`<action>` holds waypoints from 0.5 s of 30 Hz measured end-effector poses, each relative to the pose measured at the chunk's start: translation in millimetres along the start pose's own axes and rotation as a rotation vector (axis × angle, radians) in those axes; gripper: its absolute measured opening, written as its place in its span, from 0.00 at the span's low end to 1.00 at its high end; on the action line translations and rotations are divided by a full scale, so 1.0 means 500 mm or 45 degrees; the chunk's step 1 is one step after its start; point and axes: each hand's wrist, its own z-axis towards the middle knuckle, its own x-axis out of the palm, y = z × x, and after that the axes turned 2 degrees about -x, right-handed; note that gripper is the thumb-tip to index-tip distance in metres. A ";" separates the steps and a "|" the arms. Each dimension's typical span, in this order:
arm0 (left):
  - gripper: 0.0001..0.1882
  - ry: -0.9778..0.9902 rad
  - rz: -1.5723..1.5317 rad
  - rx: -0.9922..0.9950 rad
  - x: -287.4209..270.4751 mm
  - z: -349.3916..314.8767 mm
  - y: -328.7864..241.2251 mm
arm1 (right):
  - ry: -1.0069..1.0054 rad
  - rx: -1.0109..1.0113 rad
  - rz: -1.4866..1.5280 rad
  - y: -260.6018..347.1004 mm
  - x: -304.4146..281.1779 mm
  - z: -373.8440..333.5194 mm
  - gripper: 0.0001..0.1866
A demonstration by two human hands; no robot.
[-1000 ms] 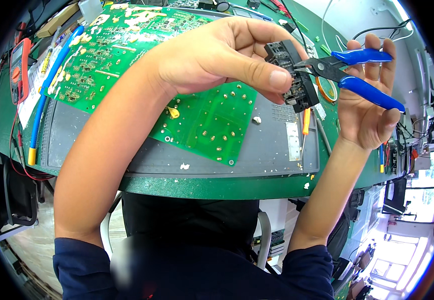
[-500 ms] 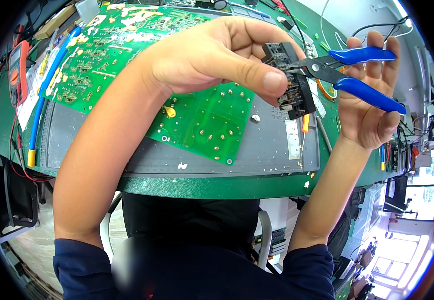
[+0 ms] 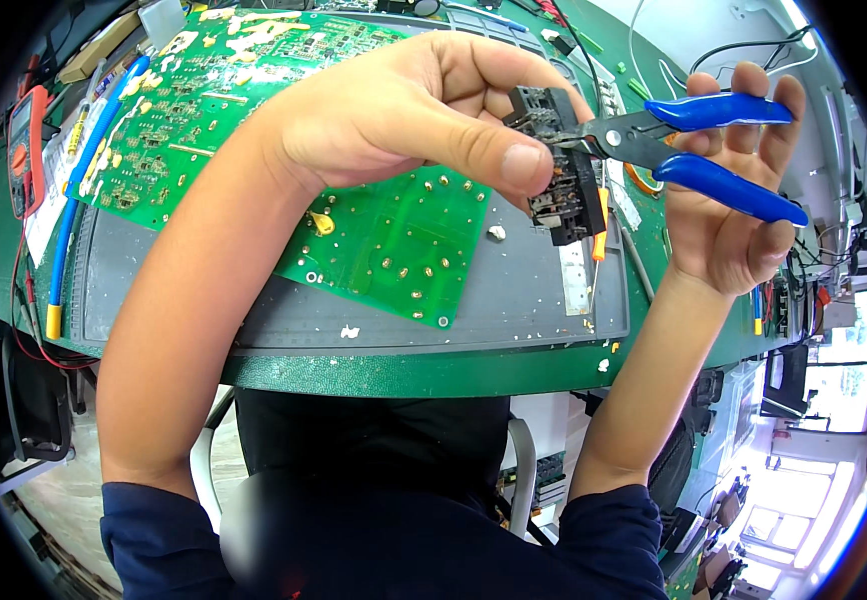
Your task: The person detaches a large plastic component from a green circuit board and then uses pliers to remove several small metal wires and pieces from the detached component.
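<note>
A black plastic connector block (image 3: 576, 190) with open slots and metal contacts is gripped between the thumb and fingers of my left hand (image 3: 454, 120), raised over the bench. From the right, my right hand (image 3: 729, 195) holds wire cutters (image 3: 644, 138) with blue handles. Their dark jaws reach the middle of the block, and the tips are partly lost among its slots. The handles stand spread apart, the fingers behind them and the thumb by the lower one. Below my left arm lies a large green circuit board (image 3: 404, 250) with cream-coloured glue blobs.
A grey mat (image 3: 354, 318) covers the green bench, with white crumbs scattered on it. An orange-handled screwdriver (image 3: 601, 230) lies beside a pale metal strip (image 3: 576, 280). At far left are a red multimeter (image 3: 26, 150) and a blue rod (image 3: 69, 240) with a yellow end.
The whole view has shifted slightly, moving the bench leftward in the picture. Block and cutters keep nearly the same pose, and more of the orange screwdriver handle shows beside the block.
</note>
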 end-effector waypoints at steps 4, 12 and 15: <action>0.33 -0.006 0.010 -0.012 -0.001 0.000 0.002 | 0.000 0.010 -0.022 0.004 -0.001 -0.001 0.46; 0.33 0.017 0.010 -0.021 0.000 0.001 0.001 | -0.016 0.005 -0.008 0.002 -0.002 -0.001 0.45; 0.32 0.017 0.040 -0.006 0.001 0.000 -0.001 | -0.031 0.009 0.002 0.002 -0.002 -0.002 0.45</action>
